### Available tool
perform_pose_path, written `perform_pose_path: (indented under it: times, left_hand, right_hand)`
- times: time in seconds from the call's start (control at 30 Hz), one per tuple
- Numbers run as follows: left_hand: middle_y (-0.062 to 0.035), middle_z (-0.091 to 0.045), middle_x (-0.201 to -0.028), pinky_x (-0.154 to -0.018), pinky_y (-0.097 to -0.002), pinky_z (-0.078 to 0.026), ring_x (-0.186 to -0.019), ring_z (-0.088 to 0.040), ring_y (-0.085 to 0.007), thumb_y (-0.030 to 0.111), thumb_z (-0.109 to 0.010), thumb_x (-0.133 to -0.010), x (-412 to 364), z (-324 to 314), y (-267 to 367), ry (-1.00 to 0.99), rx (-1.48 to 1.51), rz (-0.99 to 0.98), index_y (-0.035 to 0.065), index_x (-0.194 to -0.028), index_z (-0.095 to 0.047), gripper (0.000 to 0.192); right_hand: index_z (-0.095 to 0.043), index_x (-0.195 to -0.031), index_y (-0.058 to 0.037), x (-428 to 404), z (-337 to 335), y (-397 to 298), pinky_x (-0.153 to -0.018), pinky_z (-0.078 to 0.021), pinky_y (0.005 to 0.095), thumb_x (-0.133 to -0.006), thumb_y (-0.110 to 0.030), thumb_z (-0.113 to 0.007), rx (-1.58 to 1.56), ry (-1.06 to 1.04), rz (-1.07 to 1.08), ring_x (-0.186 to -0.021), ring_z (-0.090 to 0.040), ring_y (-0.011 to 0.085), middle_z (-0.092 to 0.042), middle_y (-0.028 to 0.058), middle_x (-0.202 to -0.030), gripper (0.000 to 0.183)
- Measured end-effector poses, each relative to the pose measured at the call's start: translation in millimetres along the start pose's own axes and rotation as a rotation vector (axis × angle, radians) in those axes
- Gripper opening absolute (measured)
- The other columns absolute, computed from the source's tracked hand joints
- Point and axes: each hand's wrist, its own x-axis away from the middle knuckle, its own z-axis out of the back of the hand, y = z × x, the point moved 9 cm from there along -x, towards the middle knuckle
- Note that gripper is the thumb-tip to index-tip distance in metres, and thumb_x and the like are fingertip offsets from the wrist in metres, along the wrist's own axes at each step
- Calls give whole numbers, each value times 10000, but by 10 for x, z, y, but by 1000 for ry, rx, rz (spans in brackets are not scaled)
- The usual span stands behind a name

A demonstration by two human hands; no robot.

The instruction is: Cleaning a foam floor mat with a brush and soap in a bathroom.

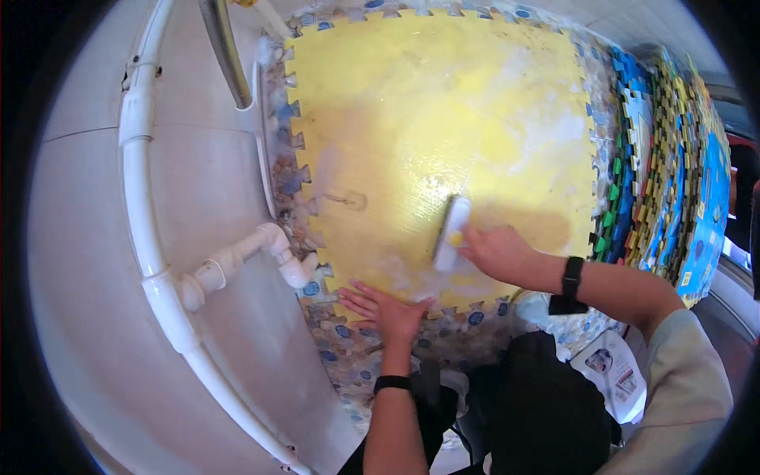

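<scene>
A yellow interlocking foam mat (368,148), wet and streaked with suds, lies on the pebble-patterned floor before me. My right hand (502,254) grips a white scrub brush (452,231) whose underside is against the mat, right of its middle and toward the near edge. The brush is slightly blurred, and its bristles are mostly hidden. Flat on the near left corner of the mat rests my left hand (386,312), fingers spread, holding nothing. A dark grey stain (354,200) marks the mat's left side.
White plastic pipes (138,172) run along the tiled wall at left, with an elbow (291,267) reaching the mat's edge. Several coloured foam mats (659,172) stand stacked on edge at right. A white plastic jug (611,374) sits near my right leg. A metal tube (225,53) rises top left.
</scene>
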Motion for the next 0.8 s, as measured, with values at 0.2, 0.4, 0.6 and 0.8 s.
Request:
perform_pose_path:
  times: [0.2, 0.4, 0.6, 0.8]
  left_hand:
    - [-276, 205, -1469, -1008, -702, -4, -1368, 182, -424, 528, -877, -398, -1, -89, -19, 47, 12, -73, 24, -1428, 142, 1533]
    - [-271, 197, -1473, -1012, -701, -12, -1374, 180, -410, 534, -874, -395, 12, 31, 30, -23, -49, 38, 27, -1429, 141, 1535]
    - [-262, 205, -1476, -1012, -702, -17, -1374, 201, -389, 540, -878, -374, -50, -8, 24, -36, -1, 12, 45, -1434, 141, 1552]
    - [-262, 217, -1472, -1006, -708, -16, -1373, 207, -390, 554, -872, -384, -29, 76, 93, -4, -16, 23, 57, -1435, 149, 1547]
  right_hand:
    - [-569, -853, -38, -1347, -138, -226, -578, -505, 425, -849, -180, -519, -45, 19, -92, -677, -612, 300, -582, 146, -759, 151]
    - [-620, -898, -42, -10, -43, 47, -596, -515, 398, -783, -159, -567, -52, -147, -187, -700, -603, 267, -565, 137, -787, 172]
    - [-572, -788, -52, -1834, 19, -261, -606, -502, 396, -798, -153, -545, -148, 85, -290, -671, -587, 285, -566, 129, -752, 105]
    - [-575, -881, -9, 155, -76, 169, -674, -478, 458, -814, -140, -553, -103, -22, -159, -755, -588, 330, -574, 155, -748, 149]
